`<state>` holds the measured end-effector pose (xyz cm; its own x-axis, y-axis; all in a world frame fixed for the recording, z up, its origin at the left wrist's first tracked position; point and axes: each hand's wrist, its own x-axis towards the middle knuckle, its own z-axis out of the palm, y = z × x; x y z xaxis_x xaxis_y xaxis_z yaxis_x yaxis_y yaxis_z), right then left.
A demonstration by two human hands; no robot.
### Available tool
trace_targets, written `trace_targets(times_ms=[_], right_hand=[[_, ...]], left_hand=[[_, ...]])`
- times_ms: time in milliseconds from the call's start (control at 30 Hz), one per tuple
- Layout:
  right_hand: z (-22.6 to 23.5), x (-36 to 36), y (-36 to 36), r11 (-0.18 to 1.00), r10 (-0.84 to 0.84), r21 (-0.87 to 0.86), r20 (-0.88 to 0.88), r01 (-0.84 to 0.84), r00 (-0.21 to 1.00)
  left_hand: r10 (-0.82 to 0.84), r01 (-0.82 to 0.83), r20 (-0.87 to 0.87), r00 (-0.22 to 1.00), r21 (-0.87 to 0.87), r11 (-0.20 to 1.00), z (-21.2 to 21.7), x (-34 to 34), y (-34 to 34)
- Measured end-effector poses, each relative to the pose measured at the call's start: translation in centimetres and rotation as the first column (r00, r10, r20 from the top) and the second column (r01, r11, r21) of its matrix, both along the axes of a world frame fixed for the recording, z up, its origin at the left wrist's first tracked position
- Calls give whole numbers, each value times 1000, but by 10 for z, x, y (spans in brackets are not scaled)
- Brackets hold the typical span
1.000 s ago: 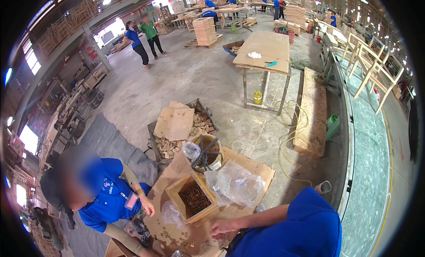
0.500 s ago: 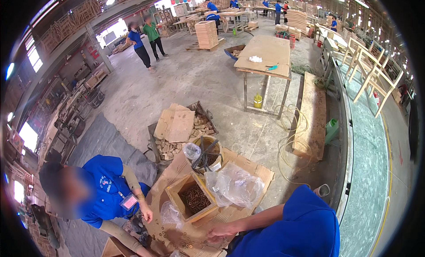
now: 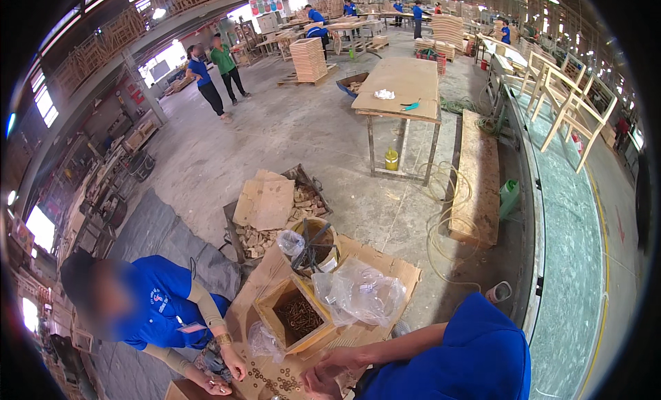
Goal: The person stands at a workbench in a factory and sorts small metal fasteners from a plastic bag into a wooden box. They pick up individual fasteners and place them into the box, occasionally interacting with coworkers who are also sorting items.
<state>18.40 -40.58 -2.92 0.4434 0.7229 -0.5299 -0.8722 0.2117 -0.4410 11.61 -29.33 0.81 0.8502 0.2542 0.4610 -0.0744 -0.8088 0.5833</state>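
Note:
My right hand (image 3: 341, 359) reaches in from the lower right, over the cardboard sheet, with its fingers curled together. Just below it, near the bottom edge, my left hand (image 3: 319, 384) is also curled, close to the right one. Whatever the two hold is too small or hidden to make out. Scattered on the cardboard beside them lie several small brass-coloured rings (image 3: 282, 381). Beyond my hands stands an open wooden box (image 3: 270, 305) of brown screws or bolts (image 3: 299, 316). A clear plastic bag (image 3: 365, 290) lies at the box's far right side.
A co-worker in a blue shirt (image 3: 162, 290) sits to the left, hands (image 3: 234, 365) near the rings. Behind the box are a round tub (image 3: 323, 234) with dark straps and a crate of wood offcuts (image 3: 251, 241). A table (image 3: 406, 76) and green-topped conveyor (image 3: 558, 262) stand farther off.
My left hand has come into view beside the right, and my right hand's fingers are now curled. The co-worker's hands have come closer together. The whole view has shifted slightly.

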Motion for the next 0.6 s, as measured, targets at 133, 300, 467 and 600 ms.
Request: trace_targets(times_ms=[133, 300, 467, 600], right_hand=[[17, 3, -15, 999, -14, 46, -34, 16, 999], [-60, 8, -6, 976, -32, 196, -312, 97, 949], [-56, 1, -17, 967, 51, 245, -451, 68, 891], [-23, 11, -18, 992, 57, 127, -361, -12, 931]], left_hand=[[-90, 89, -30, 996, -33, 995, 1, 6, -6], [-261, 260, 2, 965, 93, 961, -14, 17, -3], [-402, 404, -138, 905, -20, 915, -7, 11, 28], [-475, 481, -175, 863, -7, 877, 13, -1, 36]])
